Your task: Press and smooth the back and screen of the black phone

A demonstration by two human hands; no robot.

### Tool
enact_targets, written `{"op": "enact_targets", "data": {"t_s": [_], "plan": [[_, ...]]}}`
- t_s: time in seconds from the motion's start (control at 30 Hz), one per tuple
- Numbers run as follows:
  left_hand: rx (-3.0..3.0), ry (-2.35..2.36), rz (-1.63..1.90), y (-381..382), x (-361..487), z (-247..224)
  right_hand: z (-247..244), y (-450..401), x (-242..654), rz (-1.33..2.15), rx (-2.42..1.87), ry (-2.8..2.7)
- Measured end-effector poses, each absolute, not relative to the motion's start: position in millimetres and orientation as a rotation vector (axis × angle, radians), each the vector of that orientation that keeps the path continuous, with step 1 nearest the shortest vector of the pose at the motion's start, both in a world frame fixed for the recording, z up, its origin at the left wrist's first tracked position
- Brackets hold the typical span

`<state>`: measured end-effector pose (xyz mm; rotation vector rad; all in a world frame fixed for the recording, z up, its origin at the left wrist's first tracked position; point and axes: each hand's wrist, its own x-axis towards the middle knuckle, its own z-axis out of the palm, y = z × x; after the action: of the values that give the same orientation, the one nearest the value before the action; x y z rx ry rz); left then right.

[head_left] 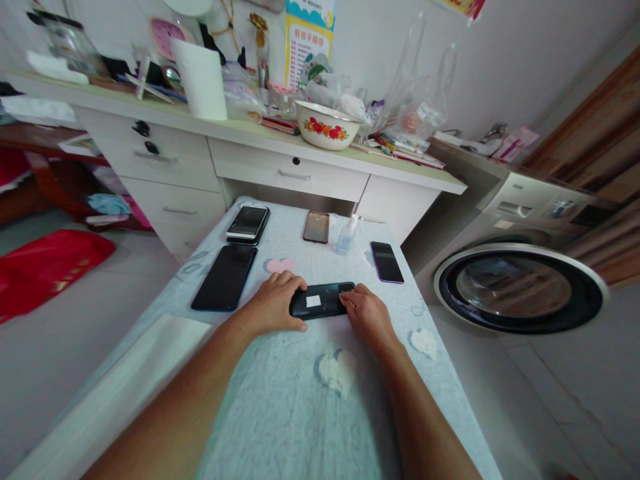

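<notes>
A cloth-covered table (300, 420) lies beneath the clear spray bottle (346, 237); a front-loading washing machine (530, 210) stands to the bottle's right. Nearer the wearer than the bottle, the left hand (276, 301) clasps one end of a dark smartphone (329, 305), lying back-up; the right hand (369, 317) touches its camera end, whether gripping I cannot tell. A purple-edged phone (387, 262) lies right of the bottle.

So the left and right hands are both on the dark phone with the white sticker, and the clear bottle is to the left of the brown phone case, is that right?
Not quite: the head view shows the clear bottle to the right of the brown phone case. The left hand and right hand are indeed both on the dark phone with the white sticker.
</notes>
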<state>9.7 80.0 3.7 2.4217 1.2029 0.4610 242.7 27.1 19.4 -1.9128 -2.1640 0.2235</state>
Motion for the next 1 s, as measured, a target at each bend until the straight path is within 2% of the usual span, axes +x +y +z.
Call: {"op": "enact_targets", "data": {"t_s": [0.77, 1.0], "plan": [[2.472, 1.240, 0.446, 80, 11, 10, 15, 36, 277, 0.232, -2.028, -1.980], [2.477, 1.247, 0.465, 79, 11, 13, 9, 37, 283, 0.347, -1.868, -1.794]]}}
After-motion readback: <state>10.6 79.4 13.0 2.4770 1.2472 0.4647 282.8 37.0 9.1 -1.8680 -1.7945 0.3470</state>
